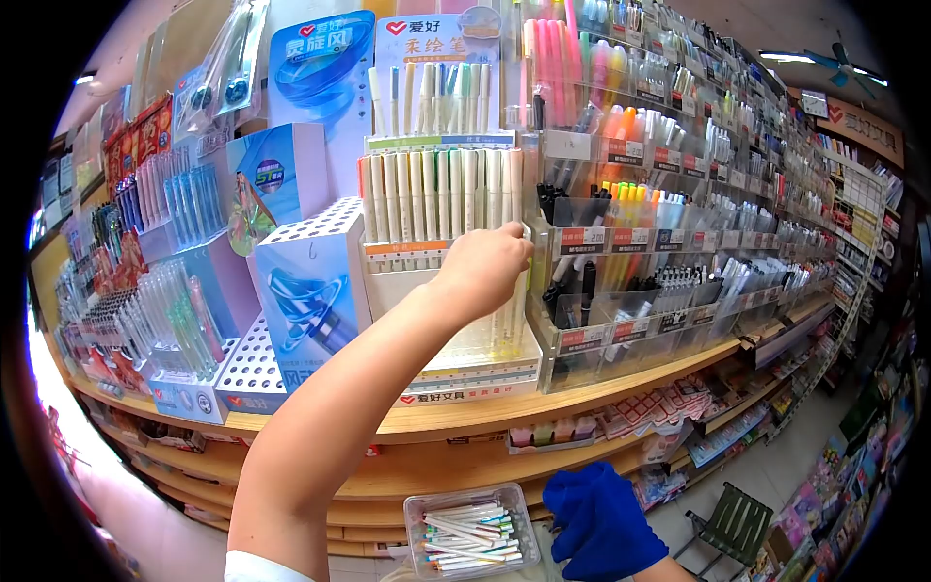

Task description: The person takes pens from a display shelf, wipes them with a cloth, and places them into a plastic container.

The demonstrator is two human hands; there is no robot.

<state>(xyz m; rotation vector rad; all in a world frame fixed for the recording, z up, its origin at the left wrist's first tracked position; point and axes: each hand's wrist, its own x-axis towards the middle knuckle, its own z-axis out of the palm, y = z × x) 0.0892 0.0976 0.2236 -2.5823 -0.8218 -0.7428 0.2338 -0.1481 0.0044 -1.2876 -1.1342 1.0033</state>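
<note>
My left hand [488,270] reaches up to the pen display, its fingers curled closed at the right end of the middle row of white marker pens [441,199]. What the fingers hold is hidden behind the hand. Low at the right, a bunched blue cloth [596,519] covers my right hand, so its fingers do not show; only the wrist comes out below. Beside the cloth is a clear plastic box [415,514] with many loose white marker pens [470,533] lying in it, showing coloured bands.
A blue box with holes in its top [315,291] stands left of the display. Clear tiered racks of pens [621,242] run along the right. The wooden shelf [465,412] curves below. A dark folding stool [737,519] stands at the lower right.
</note>
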